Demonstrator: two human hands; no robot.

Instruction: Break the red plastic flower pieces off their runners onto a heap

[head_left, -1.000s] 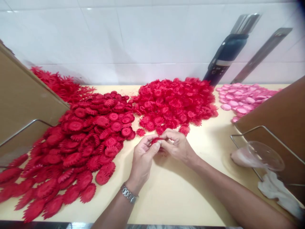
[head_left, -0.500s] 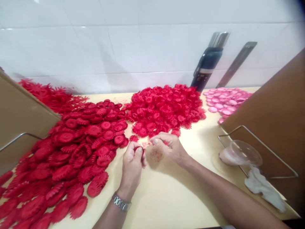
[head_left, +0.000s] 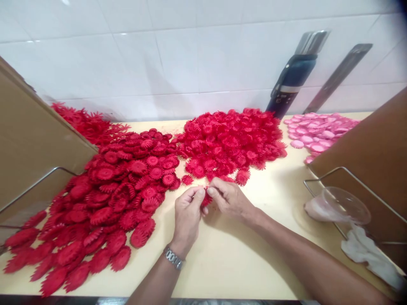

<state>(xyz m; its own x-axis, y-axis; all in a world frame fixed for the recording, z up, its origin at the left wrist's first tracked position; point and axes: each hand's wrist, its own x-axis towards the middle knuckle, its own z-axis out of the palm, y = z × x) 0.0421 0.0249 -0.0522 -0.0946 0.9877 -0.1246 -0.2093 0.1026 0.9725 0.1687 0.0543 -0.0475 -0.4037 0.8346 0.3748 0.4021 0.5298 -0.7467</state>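
Observation:
My left hand, with a metal watch on its wrist, and my right hand meet over the pale yellow table. Both pinch one small red toothed flower piece between their fingertips. Just behind the hands lies a heap of small red flower pieces. To the left spreads a bigger heap of larger red round pieces.
Spiky red pieces lie at the back left by a brown board. Pink pieces sit at the back right. A brown board, a wire frame, a clear dish and a white cloth stand right. Dark tools lean on the tiled wall.
Half a second ago my hands were a little apart, each with red bits in its fingertips. Now they have come together again on one small red piece.

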